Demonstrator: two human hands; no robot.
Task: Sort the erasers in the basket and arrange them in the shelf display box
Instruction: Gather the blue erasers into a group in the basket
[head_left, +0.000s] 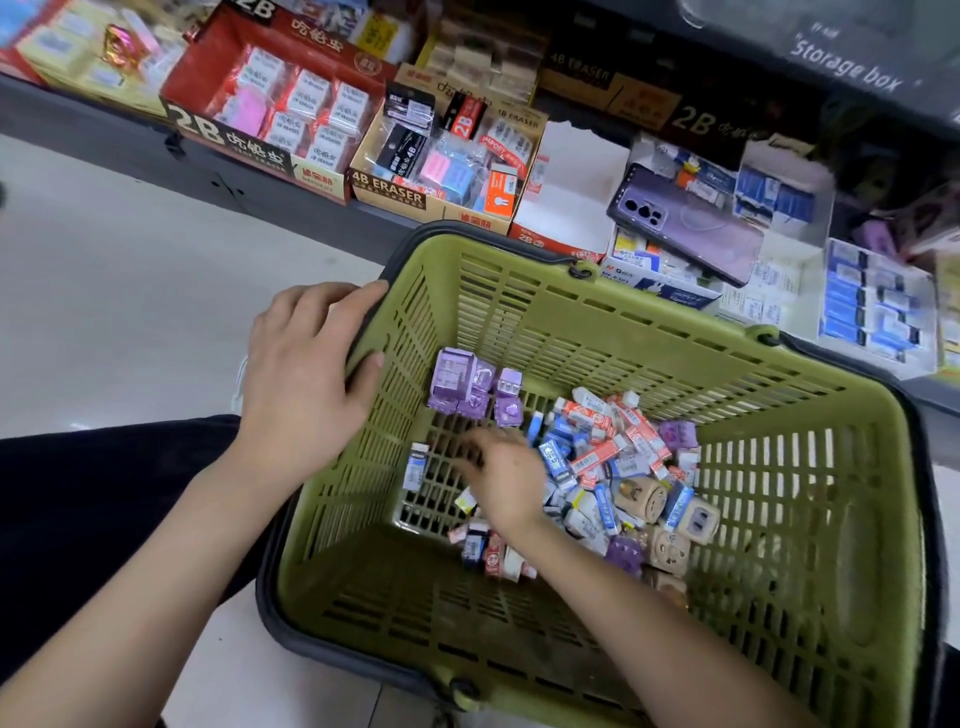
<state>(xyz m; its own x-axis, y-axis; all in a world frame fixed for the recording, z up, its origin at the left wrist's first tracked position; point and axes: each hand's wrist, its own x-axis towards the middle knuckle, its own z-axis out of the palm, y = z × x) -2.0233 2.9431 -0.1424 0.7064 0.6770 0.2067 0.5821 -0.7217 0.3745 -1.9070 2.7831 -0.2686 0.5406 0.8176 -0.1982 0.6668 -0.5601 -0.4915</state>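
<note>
A green plastic basket (800, 499) stands on the floor below the shelf. My left hand (306, 374) grips its left rim, thumb on the inside. Down in the basket my right hand (501, 478) reaches over the floor grid, fingers blurred and pointing left, with nothing visibly held. A cluster of purple erasers (467, 387) lies just beyond it. To its right is a mixed pile of red-white and blue erasers (608, 457), with beige round erasers (660, 525) nearby. A single blue-white eraser (417, 465) lies apart at the left.
On the shelf stand a red 2B display box (270, 98), a 4B ERASER box (447, 161), an empty white box (566, 192) and a box of blue erasers (872, 296). A purple phone (685, 218) lies across the boxes. Pale floor tiles are left of the basket.
</note>
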